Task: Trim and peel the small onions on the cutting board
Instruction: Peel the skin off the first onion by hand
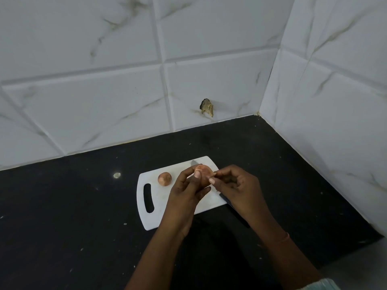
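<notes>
A white cutting board (150, 218) with a handle slot lies on the black counter. One small brown onion (164, 178) sits on its far left part. My left hand (186, 193) holds a second small onion (202, 171) up above the board, thumb on its front. My right hand (236, 187) pinches a bit of the onion's skin at its right side. A knife lies across the board under my hands: its tip (193, 163) shows beyond the held onion and its dark handle (234, 210) runs off the near right edge.
The black counter (83, 206) meets white marble-look tiled walls behind and on the right. A chipped hole (207, 107) marks the back wall. A pale speck (116, 175) lies on the counter left of the board.
</notes>
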